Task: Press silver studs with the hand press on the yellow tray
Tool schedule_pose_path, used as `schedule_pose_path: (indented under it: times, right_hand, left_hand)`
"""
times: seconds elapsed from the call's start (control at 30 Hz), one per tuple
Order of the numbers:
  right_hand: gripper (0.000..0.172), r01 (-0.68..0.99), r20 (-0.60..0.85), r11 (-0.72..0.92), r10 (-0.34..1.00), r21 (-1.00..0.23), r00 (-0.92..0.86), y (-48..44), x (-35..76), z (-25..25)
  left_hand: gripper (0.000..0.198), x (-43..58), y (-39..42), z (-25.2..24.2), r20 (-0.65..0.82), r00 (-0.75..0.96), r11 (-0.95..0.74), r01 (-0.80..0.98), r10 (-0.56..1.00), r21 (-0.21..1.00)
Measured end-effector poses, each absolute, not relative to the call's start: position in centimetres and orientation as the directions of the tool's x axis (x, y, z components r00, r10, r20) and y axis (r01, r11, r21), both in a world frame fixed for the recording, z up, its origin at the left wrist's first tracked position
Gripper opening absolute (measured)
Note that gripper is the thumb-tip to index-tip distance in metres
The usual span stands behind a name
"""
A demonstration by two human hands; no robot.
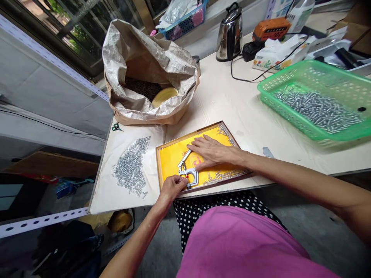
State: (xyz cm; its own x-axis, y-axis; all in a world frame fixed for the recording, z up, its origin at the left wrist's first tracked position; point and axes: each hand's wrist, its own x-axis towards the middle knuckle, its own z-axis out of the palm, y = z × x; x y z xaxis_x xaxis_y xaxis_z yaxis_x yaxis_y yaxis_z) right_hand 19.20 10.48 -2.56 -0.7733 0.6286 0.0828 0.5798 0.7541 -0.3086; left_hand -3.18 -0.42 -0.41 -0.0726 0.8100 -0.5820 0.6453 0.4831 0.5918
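Snap-fastener pliers (194,177), silver with a C-shaped jaw, a spring and a lever, lie in a shallow yellow-lined tray (169,154) in front of me. My left hand (173,186) is closed in a pinch at the jaw; whatever its fingertips hold is too small to make out. Over the tray, my right hand (210,151) is open, fingers stretched out, with fingertips at the lever's end and thumb near the jaw. Small metal pins (222,177) lie along the tray's near edge and in its far right corner.
Left of the tray lies a pile of metal pins (130,166), with green-handled scissors (116,127) behind. An open woven sack (185,83) holds dark small pieces and a yellow bowl (165,96). A green basket (307,129) of pins, a kettle (228,34) and a cable (246,80) occupy the right.
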Motion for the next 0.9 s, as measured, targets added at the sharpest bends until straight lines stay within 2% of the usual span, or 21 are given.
schedule_pose_path:
  times: [0.07, 0.13, 0.47, 0.53, 0.6, 0.63, 0.7, 0.8, 0.9]
  right_hand:
    - [0.086, 0.550, 0.068, 0.775, 0.595, -0.311, -0.801, 10.2, 19.9, -2.8]
    - [0.087, 0.530, 0.054, 0.791, 0.570, -0.305, -0.820, 10.2, 20.3, -2.9]
    - [0.072, 0.494, 0.090, 0.808, 0.545, -0.321, -0.833, 9.5, 20.8, -1.8]
    - [0.072, 0.476, 0.107, 0.803, 0.542, -0.358, -0.834, 9.1, 21.0, -1.8]
    - [0.072, 0.469, 0.126, 0.788, 0.553, -0.399, -0.823, 8.7, 20.9, -1.9]
    - [0.073, 0.473, 0.132, 0.778, 0.565, -0.413, -0.815, 8.6, 20.8, -1.9]
    - [0.076, 0.495, 0.131, 0.756, 0.594, -0.429, -0.794, 8.4, 20.4, -2.0]
    - [0.081, 0.536, 0.099, 0.729, 0.626, -0.426, -0.773, 8.3, 20.2, -1.8]
    - [0.082, 0.594, 0.019, 0.716, 0.645, -0.368, -0.764, 8.3, 20.5, -1.2]
  left_hand:
    - [0.047, -3.2, -0.4, -0.4, -0.590, -0.071, 0.486, 0.651, 0.804, 0.583]
    - [0.046, -3.1, -0.3, -0.3, -0.587, -0.067, 0.479, 0.656, 0.807, 0.583]
    - [0.039, -3.1, -0.7, 0.0, -0.579, -0.066, 0.442, 0.717, 0.813, 0.539]
    - [0.034, -2.6, -1.1, 0.5, -0.470, -0.094, 0.351, 0.792, 0.878, 0.498]
    - [0.026, -1.8, -1.3, 0.8, -0.244, -0.076, 0.178, 0.886, 0.967, 0.429]
    - [0.024, -1.3, -1.2, 0.9, -0.127, -0.022, 0.070, 0.921, 0.992, 0.383]
    - [0.036, -0.3, -0.3, 0.9, 0.006, 0.146, -0.141, 0.944, 0.989, 0.296]
    - [0.061, 0.8, 2.1, 0.6, -0.048, 0.360, -0.340, 0.912, 0.932, 0.229]
    - [0.070, 1.0, 4.2, 0.5, -0.166, 0.437, -0.408, 0.894, 0.884, 0.183]
